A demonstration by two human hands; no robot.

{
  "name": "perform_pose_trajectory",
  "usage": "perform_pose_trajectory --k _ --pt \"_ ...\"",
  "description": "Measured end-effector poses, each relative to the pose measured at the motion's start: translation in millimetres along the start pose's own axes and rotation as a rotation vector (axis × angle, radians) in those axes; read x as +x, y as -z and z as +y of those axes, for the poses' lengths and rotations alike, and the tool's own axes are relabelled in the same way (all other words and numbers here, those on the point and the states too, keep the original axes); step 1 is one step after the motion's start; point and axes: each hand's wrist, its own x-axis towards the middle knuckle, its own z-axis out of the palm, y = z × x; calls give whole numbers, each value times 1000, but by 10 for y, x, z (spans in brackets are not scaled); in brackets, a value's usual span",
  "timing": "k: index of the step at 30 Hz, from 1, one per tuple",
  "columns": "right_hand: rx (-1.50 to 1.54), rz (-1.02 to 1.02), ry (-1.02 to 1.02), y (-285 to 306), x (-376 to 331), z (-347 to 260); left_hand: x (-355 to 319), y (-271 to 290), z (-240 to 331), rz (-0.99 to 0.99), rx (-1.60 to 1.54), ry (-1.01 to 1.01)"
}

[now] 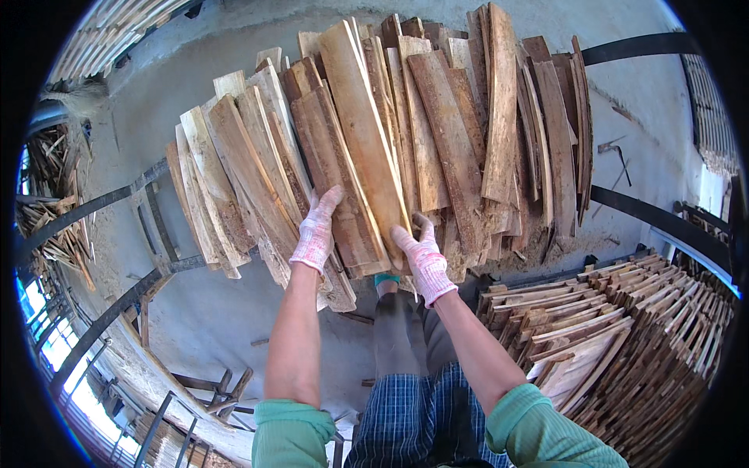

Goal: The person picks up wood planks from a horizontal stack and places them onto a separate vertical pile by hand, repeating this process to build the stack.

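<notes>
A broad heap of rough wooden boards (437, 117), several still edged with bark, lies crosswise in front of me. Its boards point away from me and overlap. My left hand (314, 232), in a stained white glove, grips the left edge of a brown board (334, 168) near its close end. Beside that board lies a longer, paler board (357, 101). My right hand (424, 257), gloved too, holds the pale board's near end at its right corner, thumb and fingers around it. The undersides of both boards and some fingers are hidden.
Dark metal rails (94, 209) run out from the heap on both sides. At the lower right stands a large stack of boards (581, 359). Scrap wood (55, 199) is piled at the far left. A thin bent metal tool (622, 162) lies on the floor (187, 70).
</notes>
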Motion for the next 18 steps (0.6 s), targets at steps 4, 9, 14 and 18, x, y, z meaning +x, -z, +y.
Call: perform_pose_trajectory --k 4,9,14,18 --pt "-87 -224 -120 31 -122 -393 -168 -69 184 -16 -63 -15" --pt "-196 -271 -142 284 -893 -733 -975 -59 328 -52 137 -48" --pt "198 -418 -334 780 -2291 -587 -2256 65 131 -155 217 80" --pt "612 -495 -569 603 -2176 -794 -2879 -8 -383 -182 302 235"
